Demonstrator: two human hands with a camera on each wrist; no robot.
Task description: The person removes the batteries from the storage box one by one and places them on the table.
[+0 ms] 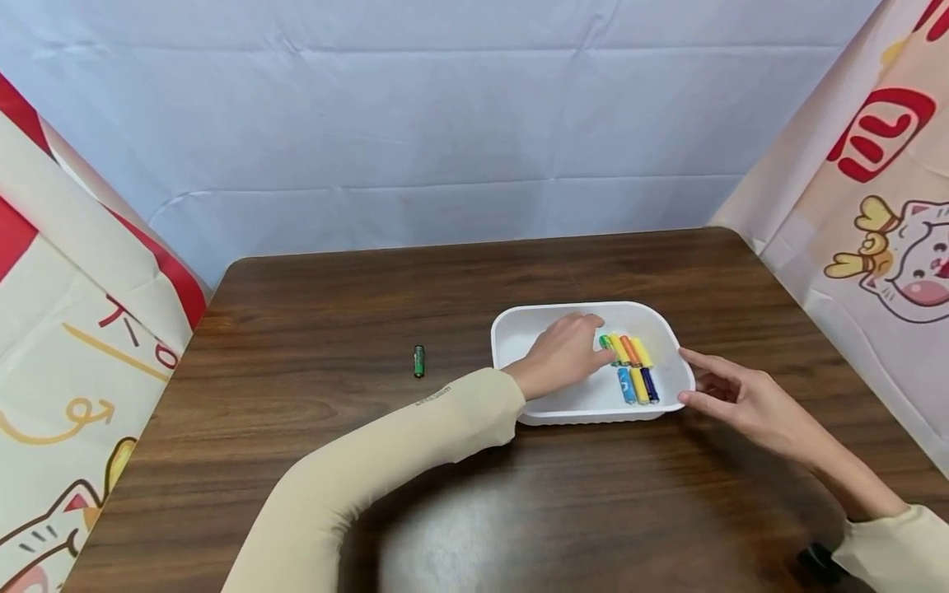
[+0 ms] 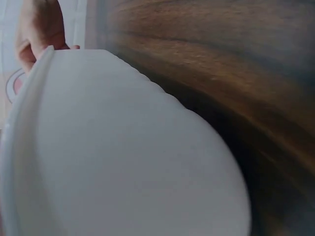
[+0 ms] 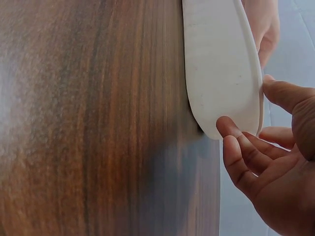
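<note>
A white plastic tray [image 1: 578, 413] sits on the table, with several coloured batteries in its right half. The back row holds a green, a yellow, an orange battery [image 1: 631, 351] and another yellow one; in front lie a light blue battery [image 1: 626, 385], a yellow one and a dark blue one [image 1: 650, 385]. My left hand [image 1: 563, 354] reaches over the tray's front rim, thumb and fingers spread beside the green battery. At the right end, my right hand [image 3: 275, 157] grips the tray, thumb on the rim and fingers against the outer wall.
One green battery [image 1: 418, 361] stands apart on the brown wooden table [image 1: 311, 329], left of the tray. Pale cloth [image 1: 445, 123] hangs behind the table, with printed cloth on both sides. A small dark object [image 1: 821, 564] shows by the right sleeve.
</note>
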